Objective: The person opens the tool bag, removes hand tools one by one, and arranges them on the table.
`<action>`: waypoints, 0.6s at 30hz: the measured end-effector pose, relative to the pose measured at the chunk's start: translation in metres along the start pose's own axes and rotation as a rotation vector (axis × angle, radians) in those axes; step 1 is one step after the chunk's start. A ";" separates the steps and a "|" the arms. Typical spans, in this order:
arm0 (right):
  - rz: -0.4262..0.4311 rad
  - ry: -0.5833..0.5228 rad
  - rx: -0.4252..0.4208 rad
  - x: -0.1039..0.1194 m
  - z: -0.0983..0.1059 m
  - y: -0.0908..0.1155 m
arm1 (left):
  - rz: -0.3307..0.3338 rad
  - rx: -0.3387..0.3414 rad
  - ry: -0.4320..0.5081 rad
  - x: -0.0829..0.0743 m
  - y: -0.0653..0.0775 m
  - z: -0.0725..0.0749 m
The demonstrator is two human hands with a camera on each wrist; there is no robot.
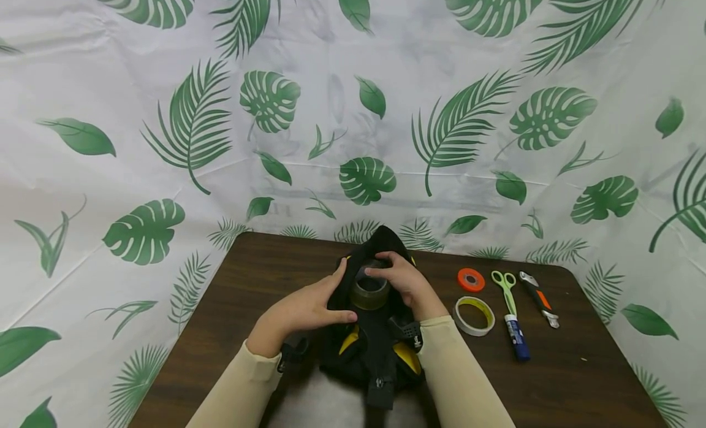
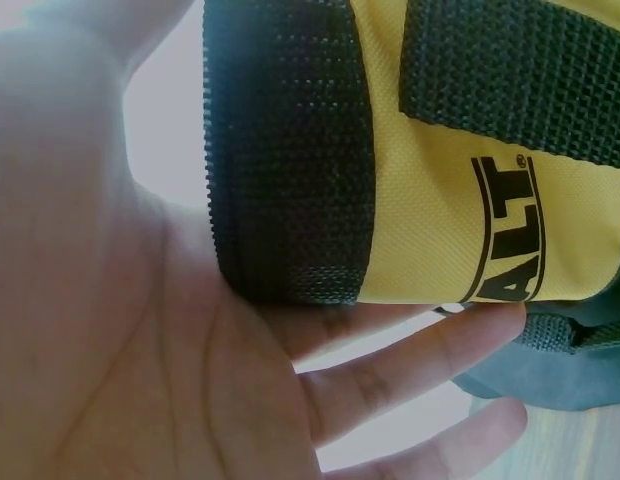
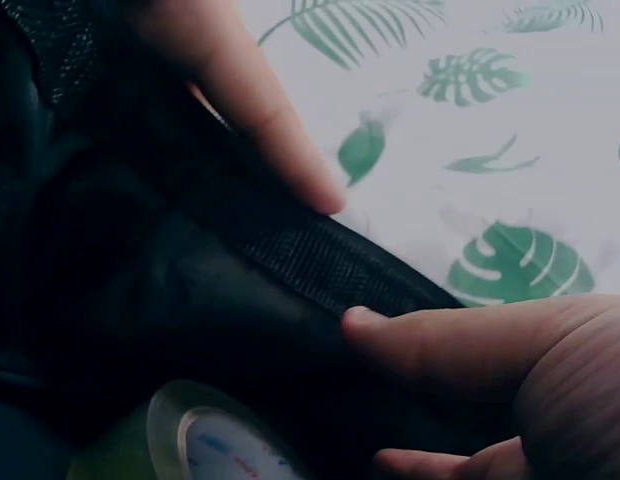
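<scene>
A black and yellow tool bag (image 1: 405,357) stands on the table with its dark mouth facing up. A roll of clear tape (image 1: 369,296) sits at that mouth; the right wrist view catches its edge below. My left hand (image 1: 300,308) rests along the bag's left side, thumb apart from the fingers. In the left wrist view, its extended fingers (image 2: 430,365) lie along the yellow side panel (image 2: 430,230). Over the mouth, my right hand (image 1: 405,281) reaches in from the right. One of its fingers (image 3: 430,340) touches the black rim (image 3: 325,260) inside.
To the right of the bag lie an orange tape roll (image 1: 471,279), a white-and-yellow tape roll (image 1: 459,321), green-handled scissors (image 1: 504,284), a blue glue stick (image 1: 517,339) and a utility knife (image 1: 539,298). A leaf-print sheet (image 1: 331,109) hangs behind the brown table (image 1: 220,330).
</scene>
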State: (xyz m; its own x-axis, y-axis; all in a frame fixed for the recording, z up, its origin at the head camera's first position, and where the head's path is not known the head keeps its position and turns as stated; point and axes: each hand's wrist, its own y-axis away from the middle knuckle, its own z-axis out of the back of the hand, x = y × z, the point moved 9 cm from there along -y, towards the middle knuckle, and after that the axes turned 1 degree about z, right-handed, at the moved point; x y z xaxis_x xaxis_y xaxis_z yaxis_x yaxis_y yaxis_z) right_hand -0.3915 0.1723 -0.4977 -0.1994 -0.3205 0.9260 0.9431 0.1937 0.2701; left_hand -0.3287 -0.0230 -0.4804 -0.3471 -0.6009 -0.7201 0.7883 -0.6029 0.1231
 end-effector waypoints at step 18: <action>-0.070 0.201 -0.034 -0.015 -0.003 0.000 | 0.010 -0.012 -0.008 0.001 0.001 -0.001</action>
State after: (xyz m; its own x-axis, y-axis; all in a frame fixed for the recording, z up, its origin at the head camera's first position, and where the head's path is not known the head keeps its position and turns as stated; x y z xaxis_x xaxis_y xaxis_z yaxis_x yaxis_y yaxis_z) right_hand -0.3882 0.1743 -0.5121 -0.2103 -0.5115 0.8332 0.9380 0.1346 0.3194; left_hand -0.3277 -0.0240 -0.4812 -0.3436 -0.6110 -0.7132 0.7979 -0.5905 0.1214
